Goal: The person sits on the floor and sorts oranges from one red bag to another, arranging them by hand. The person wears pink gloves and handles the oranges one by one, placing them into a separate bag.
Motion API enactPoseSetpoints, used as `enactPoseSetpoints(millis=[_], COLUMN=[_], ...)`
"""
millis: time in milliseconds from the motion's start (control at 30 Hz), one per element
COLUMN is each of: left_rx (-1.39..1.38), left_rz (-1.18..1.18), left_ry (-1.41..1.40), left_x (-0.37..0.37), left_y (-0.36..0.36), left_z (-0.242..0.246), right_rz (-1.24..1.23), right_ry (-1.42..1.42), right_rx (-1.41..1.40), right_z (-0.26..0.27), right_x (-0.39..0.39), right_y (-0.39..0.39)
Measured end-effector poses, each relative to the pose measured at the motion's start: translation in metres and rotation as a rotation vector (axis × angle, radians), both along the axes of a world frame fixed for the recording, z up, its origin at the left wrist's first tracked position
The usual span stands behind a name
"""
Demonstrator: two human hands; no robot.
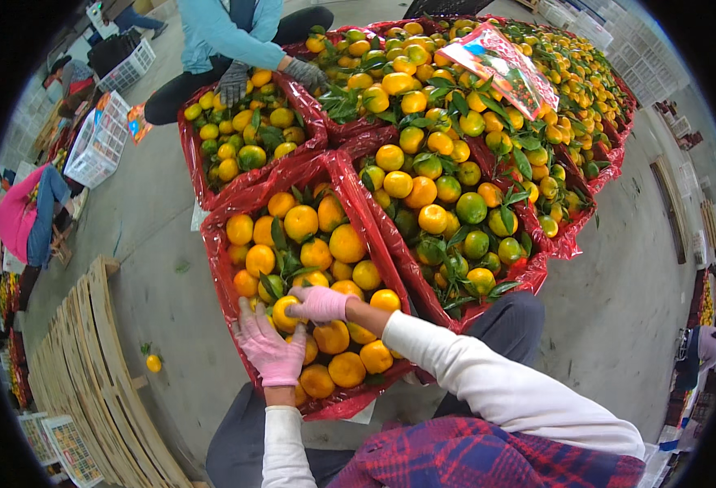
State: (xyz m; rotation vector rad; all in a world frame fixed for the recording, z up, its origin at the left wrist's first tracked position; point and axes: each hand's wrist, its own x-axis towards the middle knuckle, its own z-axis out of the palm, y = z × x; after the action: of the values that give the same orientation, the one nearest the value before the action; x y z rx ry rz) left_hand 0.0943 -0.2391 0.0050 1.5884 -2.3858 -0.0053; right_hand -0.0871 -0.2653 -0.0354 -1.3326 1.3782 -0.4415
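Before me stands a crate lined with red plastic film, filled with orange mandarins, a few with green leaves. My right hand, in a pink glove, grips a yellow-orange mandarin near the crate's left side. Against the fruit beside it rests my left hand, also pink-gloved, fingers spread on both sides of that mandarin; whether it holds any fruit is hidden. To the right, another red-lined crate holds green and yellow mandarins with leaves.
Across from me, a co-worker's grey-gloved hands touch fruit in a smaller-looking red-lined crate. A printed sheet lies on the large fruit heap. Wooden pallets and a loose mandarin are on the floor at left.
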Motion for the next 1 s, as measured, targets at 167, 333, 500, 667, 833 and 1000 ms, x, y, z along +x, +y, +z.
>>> enactPoseSetpoints(millis=[167,333,500,667,833,1000], left_rx=[0.165,0.190,0.230,0.203,0.165,0.190], left_rz=[-0.123,-0.153,-0.102,-0.079,-0.077,-0.063], left_ry=[-0.112,-0.170,-0.248,-0.211,-0.240,-0.194], left_x=[-0.006,-0.009,-0.019,-0.021,-0.024,-0.025], left_y=[-0.012,-0.015,-0.012,-0.007,-0.005,-0.007], left_z=[-0.005,-0.005,-0.006,-0.009,-0.009,-0.008], right_rz=[-0.104,-0.206,-0.237,0.074,-0.602,-0.213], right_ry=[0.220,0.216,0.210,0.324,0.878,1.233], right_rx=[-0.106,-0.124,-0.160,-0.364,-0.757,-0.308], right_z=[-0.005,-0.002,0.002,0.035,0.086,0.069], right_x=[0.019,0.025,0.029,-0.035,-0.265,-0.425], right_y=[0.013,0.016,0.022,-0.005,-0.089,-0.174])
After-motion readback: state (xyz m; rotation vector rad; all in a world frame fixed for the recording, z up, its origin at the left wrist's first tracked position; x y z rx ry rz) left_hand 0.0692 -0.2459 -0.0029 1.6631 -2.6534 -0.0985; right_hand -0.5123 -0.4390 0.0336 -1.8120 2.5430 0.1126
